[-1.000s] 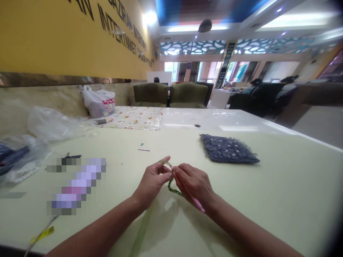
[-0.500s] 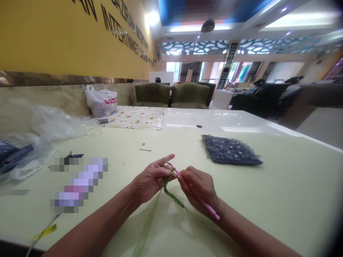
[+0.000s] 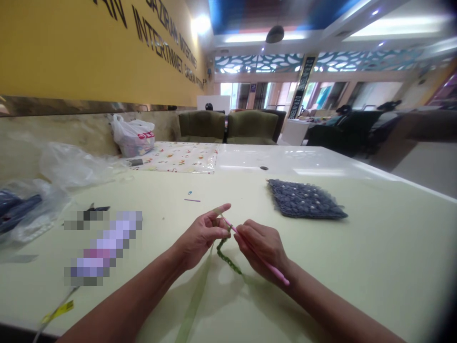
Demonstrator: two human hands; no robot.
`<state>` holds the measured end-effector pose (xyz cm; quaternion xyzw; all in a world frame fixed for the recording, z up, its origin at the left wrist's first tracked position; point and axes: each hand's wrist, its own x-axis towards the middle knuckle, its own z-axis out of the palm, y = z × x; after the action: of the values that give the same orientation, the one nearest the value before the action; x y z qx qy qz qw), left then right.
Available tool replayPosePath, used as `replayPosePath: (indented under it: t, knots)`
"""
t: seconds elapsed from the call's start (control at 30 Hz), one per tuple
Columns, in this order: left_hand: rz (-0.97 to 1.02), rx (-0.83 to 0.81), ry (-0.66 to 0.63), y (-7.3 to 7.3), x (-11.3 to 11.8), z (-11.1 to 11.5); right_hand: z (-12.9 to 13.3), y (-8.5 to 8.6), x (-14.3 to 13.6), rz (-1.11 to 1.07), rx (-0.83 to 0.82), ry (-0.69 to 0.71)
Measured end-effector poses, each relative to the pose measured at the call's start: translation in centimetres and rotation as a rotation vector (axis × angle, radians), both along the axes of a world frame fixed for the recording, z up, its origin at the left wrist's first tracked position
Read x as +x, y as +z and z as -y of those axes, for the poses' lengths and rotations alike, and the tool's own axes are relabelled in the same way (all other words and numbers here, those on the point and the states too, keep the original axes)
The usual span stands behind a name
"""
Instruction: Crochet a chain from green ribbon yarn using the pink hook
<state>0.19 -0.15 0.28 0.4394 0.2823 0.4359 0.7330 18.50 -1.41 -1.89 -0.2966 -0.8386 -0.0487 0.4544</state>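
My left hand (image 3: 205, 236) pinches the top of a short green crocheted chain (image 3: 228, 259), its index finger stretched out with green ribbon over it. The loose green ribbon (image 3: 194, 307) runs from this hand down to the front edge of the view. In my right hand (image 3: 262, 245) is a pink crochet hook (image 3: 273, 270), its tip at the chain's upper end beside my left fingertips. The chain hangs between the two hands and curves to the right.
A dark beaded crocheted piece (image 3: 305, 199) lies at the right of the table (image 3: 357, 267). A thin purple needle (image 3: 192, 200) lies ahead. Left are clear plastic bags (image 3: 76, 164), a blurred-out purple object (image 3: 107, 245) and a white carrier bag (image 3: 132, 137).
The hook's handle end has shifted slightly up and left. The chain has swung a little left, and the ribbon now shows over my left index finger.
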Motion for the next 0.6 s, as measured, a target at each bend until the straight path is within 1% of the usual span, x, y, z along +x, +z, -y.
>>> replayPosePath:
  t: [0.17,0.27,0.37,0.43,0.5,0.6]
  knots:
    - [-0.056,0.011,0.007,0.0,0.0,0.4,-0.3,-0.1,0.2,0.038,0.002,-0.020]
    - [-0.084,0.050,0.011,-0.1,0.1,0.4,-0.2,-0.1,0.1,0.081,-0.016,-0.045]
    - [-0.093,0.081,0.099,-0.6,0.6,0.6,0.0,0.0,-0.3,0.155,0.073,-0.184]
    - [-0.030,0.031,0.142,-0.9,1.0,0.7,0.3,0.1,-0.6,0.212,0.171,-0.278]
    - [0.053,-0.070,0.109,-0.9,1.2,0.8,0.5,0.3,-0.8,0.244,0.246,-0.306]
    - [0.127,-0.171,-0.008,-0.4,1.0,0.6,0.7,0.4,-0.7,0.206,0.266,-0.248]
